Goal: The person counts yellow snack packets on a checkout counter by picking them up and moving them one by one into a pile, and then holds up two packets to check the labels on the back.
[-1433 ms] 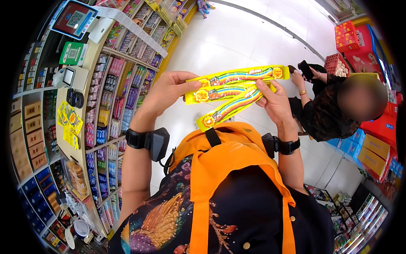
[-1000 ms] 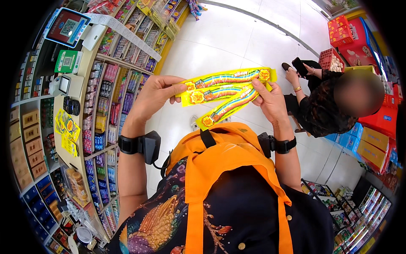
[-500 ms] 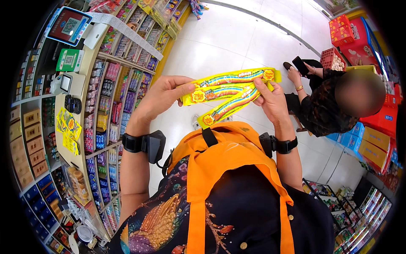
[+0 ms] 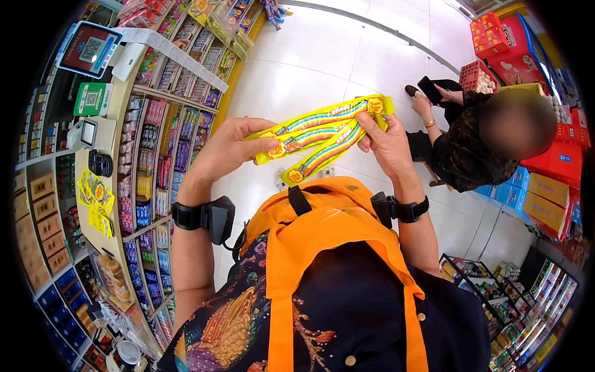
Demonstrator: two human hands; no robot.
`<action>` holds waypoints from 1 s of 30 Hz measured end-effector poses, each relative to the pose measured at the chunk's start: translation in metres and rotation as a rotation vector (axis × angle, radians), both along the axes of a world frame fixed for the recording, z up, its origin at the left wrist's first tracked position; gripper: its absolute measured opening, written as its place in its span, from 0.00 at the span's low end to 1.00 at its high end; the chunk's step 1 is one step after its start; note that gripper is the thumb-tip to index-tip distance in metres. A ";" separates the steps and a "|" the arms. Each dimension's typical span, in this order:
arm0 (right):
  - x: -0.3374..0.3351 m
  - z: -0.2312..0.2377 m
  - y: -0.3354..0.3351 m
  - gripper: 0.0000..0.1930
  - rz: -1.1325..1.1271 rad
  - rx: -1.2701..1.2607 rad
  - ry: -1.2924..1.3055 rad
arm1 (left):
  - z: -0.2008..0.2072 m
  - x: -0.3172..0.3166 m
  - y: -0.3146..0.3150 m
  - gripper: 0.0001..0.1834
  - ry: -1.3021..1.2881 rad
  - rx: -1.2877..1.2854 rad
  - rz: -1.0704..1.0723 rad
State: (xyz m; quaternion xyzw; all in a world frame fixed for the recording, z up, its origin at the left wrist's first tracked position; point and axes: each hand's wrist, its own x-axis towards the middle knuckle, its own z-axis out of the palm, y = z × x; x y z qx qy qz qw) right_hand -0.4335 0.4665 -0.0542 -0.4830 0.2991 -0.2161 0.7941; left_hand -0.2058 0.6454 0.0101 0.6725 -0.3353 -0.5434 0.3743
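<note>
Three long yellow candy packets (image 4: 328, 118) with rainbow stripes are fanned out in front of my chest, above the floor. My left hand (image 4: 230, 147) pinches the left ends of the upper two between thumb and fingers. At the other side, my right hand (image 4: 387, 144) grips the packets' right ends, its thumb on top. The lowest candy packet (image 4: 322, 156) slants down to the left from my right hand, its left end free. Parts of the packets under my fingers are hidden.
To the left runs a counter (image 4: 110, 239) with more yellow packets (image 4: 94, 198), a payment screen (image 4: 90, 49) and a paper strip. Candy shelves (image 4: 164, 133) line its front. On the right a person (image 4: 474, 146) sits holding a phone (image 4: 429, 88), near stacked boxes (image 4: 545, 198).
Both hands and the candy packets have shifted slightly left in view, along with the surroundings. My grip on the packets looks much the same.
</note>
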 end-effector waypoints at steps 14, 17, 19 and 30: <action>-0.003 -0.004 0.003 0.14 -0.045 -0.006 0.038 | -0.002 0.004 0.004 0.15 -0.019 0.037 -0.112; -0.003 -0.004 0.004 0.14 -0.044 -0.007 0.024 | -0.009 0.006 0.005 0.14 0.039 0.038 -0.138; -0.003 -0.007 0.003 0.15 -0.048 0.017 -0.009 | -0.013 0.005 0.005 0.13 0.077 0.009 -0.167; 0.007 0.008 0.010 0.15 0.021 -0.004 0.026 | -0.008 -0.020 -0.020 0.18 0.355 0.118 -0.267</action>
